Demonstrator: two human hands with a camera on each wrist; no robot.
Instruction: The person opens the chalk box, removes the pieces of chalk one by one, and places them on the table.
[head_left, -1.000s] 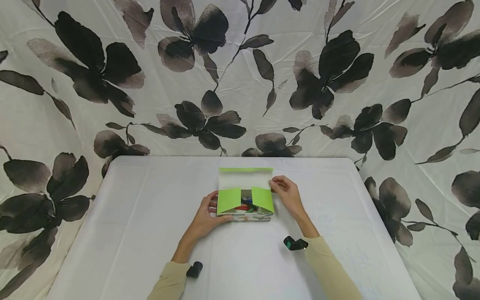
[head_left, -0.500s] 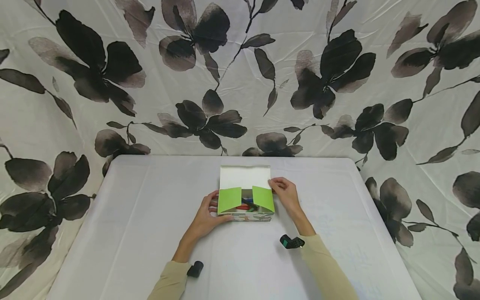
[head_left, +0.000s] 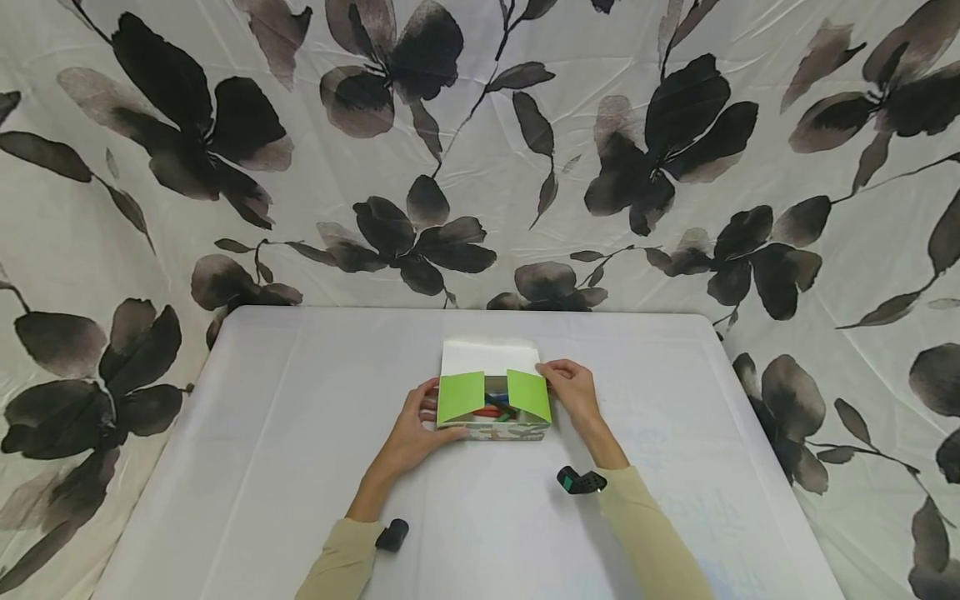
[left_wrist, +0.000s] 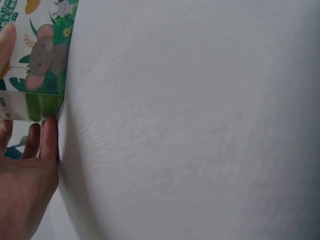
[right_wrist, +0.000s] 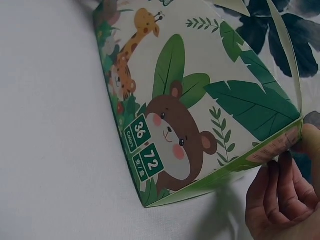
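Note:
A small printed cardboard box (head_left: pixel 504 432) stands on the white table, its top open. Its two green side flaps (head_left: pixel 461 398) angle inward, and the white inside of the lid (head_left: pixel 489 357) shows behind them. Red, blue, green and dark stick-shaped pieces (head_left: pixel 491 412) lie inside. My left hand (head_left: pixel 408 432) grips the box's left end, thumb on the front and fingers along the side. At the back right, my right hand (head_left: pixel 574 392) pinches the lid's right edge. Cartoon animals and "36 colors" show on the box (right_wrist: pixel 172 135) in the right wrist view.
The white table (head_left: pixel 300 467) stretches around the box on all sides. A floral cloth (head_left: pixel 480 150) hangs behind its far edge. Black devices (head_left: pixel 581 481) sit at both wrists, by the beige sleeves.
The lid has tilted farther back, and its green lip has dropped out of sight. My right hand has shifted slightly left with it; my left hand keeps its grip.

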